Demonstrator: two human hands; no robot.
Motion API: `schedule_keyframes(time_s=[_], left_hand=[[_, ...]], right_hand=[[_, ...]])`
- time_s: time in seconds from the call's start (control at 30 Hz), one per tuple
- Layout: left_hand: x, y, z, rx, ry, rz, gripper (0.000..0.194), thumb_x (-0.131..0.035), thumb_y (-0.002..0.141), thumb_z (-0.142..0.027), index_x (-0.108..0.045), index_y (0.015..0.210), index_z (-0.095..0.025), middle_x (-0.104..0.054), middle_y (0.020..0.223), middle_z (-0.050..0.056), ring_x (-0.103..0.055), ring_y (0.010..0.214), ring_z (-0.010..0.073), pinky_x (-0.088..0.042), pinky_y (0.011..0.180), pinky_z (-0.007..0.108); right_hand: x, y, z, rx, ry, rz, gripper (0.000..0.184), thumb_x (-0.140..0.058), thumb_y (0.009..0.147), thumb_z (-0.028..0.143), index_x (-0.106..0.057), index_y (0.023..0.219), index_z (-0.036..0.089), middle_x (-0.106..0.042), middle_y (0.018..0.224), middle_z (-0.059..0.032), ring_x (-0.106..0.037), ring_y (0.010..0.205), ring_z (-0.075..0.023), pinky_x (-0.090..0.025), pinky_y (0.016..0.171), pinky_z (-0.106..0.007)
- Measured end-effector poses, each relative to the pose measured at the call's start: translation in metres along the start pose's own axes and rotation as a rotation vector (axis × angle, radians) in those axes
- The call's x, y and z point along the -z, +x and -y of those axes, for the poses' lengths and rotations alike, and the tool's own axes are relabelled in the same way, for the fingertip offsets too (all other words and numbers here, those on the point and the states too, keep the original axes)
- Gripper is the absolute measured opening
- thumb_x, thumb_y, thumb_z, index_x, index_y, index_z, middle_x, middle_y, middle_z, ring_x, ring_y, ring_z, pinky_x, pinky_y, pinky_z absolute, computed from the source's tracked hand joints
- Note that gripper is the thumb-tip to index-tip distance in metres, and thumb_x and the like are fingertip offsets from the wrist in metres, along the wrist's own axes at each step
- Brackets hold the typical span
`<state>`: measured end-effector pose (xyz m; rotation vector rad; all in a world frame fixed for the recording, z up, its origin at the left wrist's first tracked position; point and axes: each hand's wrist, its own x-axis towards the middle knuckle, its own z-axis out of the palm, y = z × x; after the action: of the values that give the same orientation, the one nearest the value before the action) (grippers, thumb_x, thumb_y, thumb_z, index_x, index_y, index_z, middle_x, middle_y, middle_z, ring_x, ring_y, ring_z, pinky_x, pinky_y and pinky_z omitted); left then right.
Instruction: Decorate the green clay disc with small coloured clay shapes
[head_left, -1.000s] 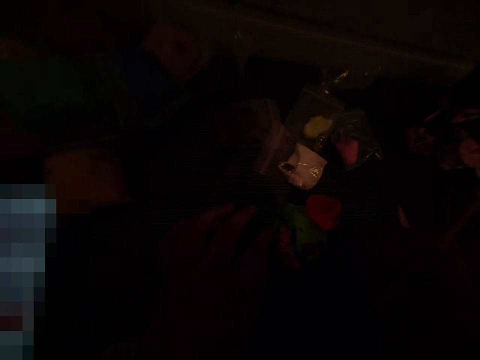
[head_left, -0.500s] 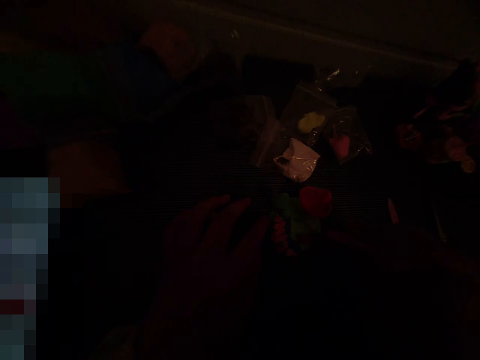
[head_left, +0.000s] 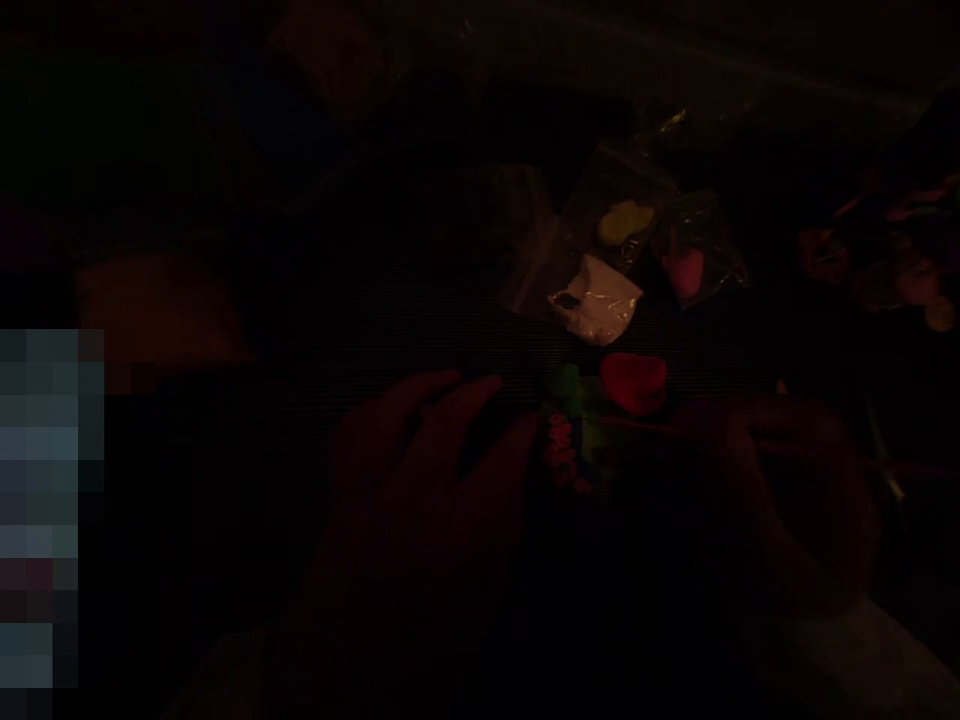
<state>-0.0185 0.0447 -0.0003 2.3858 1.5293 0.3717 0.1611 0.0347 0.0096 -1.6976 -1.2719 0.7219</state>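
Note:
The scene is very dark. My left hand (head_left: 427, 470) lies flat on the dark surface with its fingers stretched out, the fingertips just left of a green lump (head_left: 576, 392) and a pink ridged piece (head_left: 561, 455). A red lump (head_left: 634, 382) sits to the right of the green one. My right hand (head_left: 787, 480) is a dim shape at the lower right of these lumps, and its fingers are too dark to read. A faint thin line runs from it toward the green lump.
Behind the lumps lie clear plastic bags: one with a white lump (head_left: 596, 305), one with a yellow lump (head_left: 622, 222), one with a pink lump (head_left: 684, 272). Small colourful items (head_left: 900, 270) sit at the far right. A dim orange shape (head_left: 157, 310) lies at the left.
My right hand has come into view from the lower right, near the red and green lumps. My left hand has stayed flat in about the same place.

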Motion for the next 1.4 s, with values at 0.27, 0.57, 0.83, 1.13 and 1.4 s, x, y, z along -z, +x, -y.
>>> schedule_keyframes(time_s=[0.27,0.57,0.83,1.13,1.4], left_hand=[[0.0024,-0.0008,-0.0004,0.004,0.015,0.013,0.034,-0.052,0.075,-0.024,-0.051,0.108,-0.026,-0.048,0.118,0.004,-0.039,0.113,0.0260,-0.034,0.092,0.045],[0.0019,0.0007,-0.0002,-0.018,0.015,-0.004,0.034,-0.053,0.074,-0.026,-0.052,0.108,-0.024,-0.048,0.118,0.005,-0.040,0.112,0.0263,-0.035,0.091,0.045],[0.0012,0.0012,0.0003,-0.029,0.013,-0.005,0.033,-0.052,0.075,-0.024,-0.051,0.108,-0.023,-0.048,0.117,0.005,-0.040,0.112,0.0255,-0.036,0.091,0.044],[0.0022,0.0003,-0.0001,-0.029,0.003,-0.011,0.034,-0.052,0.074,-0.022,-0.051,0.108,-0.024,-0.049,0.117,0.005,-0.040,0.111,0.0253,-0.036,0.091,0.044],[0.0017,0.0005,-0.0009,-0.027,0.001,-0.001,0.034,-0.052,0.075,-0.023,-0.050,0.109,-0.024,-0.048,0.117,0.005,-0.039,0.112,0.0249,-0.034,0.093,0.043]], right_hand=[[-0.0003,0.0038,-0.0026,-0.016,-0.045,0.016,0.005,-0.051,0.076,0.019,-0.055,0.072,0.020,-0.057,0.064,0.0006,-0.053,0.052,-0.0103,-0.037,0.046,-0.024],[-0.0001,0.0054,-0.0036,0.002,-0.059,0.026,0.005,-0.051,0.076,0.021,-0.054,0.073,0.019,-0.057,0.063,0.0012,-0.052,0.054,-0.0093,-0.038,0.048,-0.023],[0.0029,0.0062,-0.0046,0.000,-0.074,0.094,0.004,-0.051,0.077,0.020,-0.054,0.074,0.019,-0.057,0.064,0.0017,-0.052,0.053,-0.0083,-0.037,0.046,-0.022],[0.0047,0.0065,-0.0049,0.042,-0.067,0.132,0.004,-0.050,0.077,0.019,-0.054,0.075,0.020,-0.057,0.064,0.0022,-0.053,0.055,-0.0082,-0.039,0.048,-0.022],[0.0002,0.0053,-0.0040,-0.007,-0.041,0.073,0.005,-0.052,0.075,0.022,-0.055,0.073,0.019,-0.056,0.063,0.0018,-0.052,0.054,-0.0090,-0.038,0.047,-0.023]])
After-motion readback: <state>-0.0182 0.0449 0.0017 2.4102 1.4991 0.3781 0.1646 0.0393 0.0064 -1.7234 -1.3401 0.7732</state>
